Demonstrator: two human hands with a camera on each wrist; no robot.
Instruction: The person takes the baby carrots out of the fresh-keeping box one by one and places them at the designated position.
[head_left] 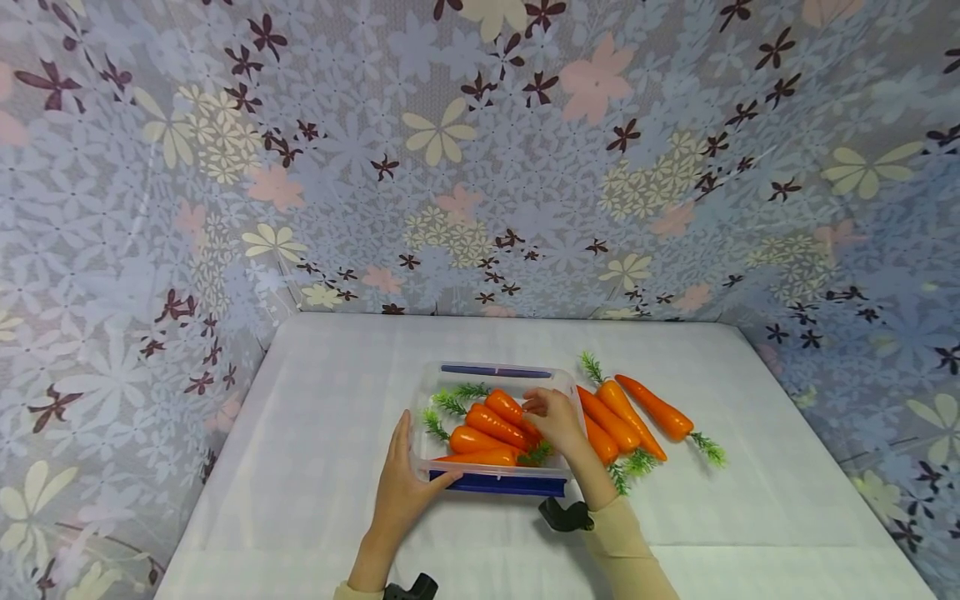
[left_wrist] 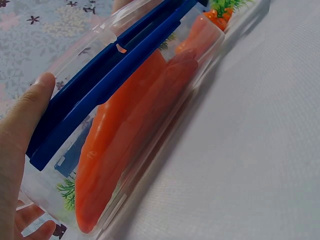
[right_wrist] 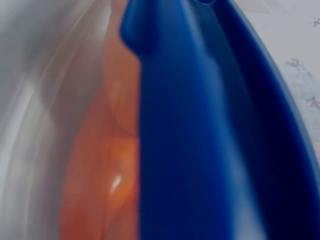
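A clear plastic box (head_left: 426, 392) with blue latch flaps (head_left: 498, 484) holds several orange toy carrots (head_left: 495, 427) with green leafy tops. My left hand (head_left: 401, 487) grips its front left corner, the thumb on the front edge by the blue flap and the other fingers along the left wall. Inside the box's right part, my right hand (head_left: 555, 419) reaches down over the carrots with bent fingers. Whether it holds a carrot is hidden. The left wrist view shows a carrot (left_wrist: 120, 130) through the clear wall; the right wrist view shows a blurred blue flap (right_wrist: 185, 125) close up.
Right of the box, several more carrots (head_left: 618, 425) lie on the white-covered table (head_left: 315, 400), one (head_left: 660, 407) a little apart with its leaves toward the right. Flower-patterned cloth (head_left: 480, 208) rises behind the table and along both sides.
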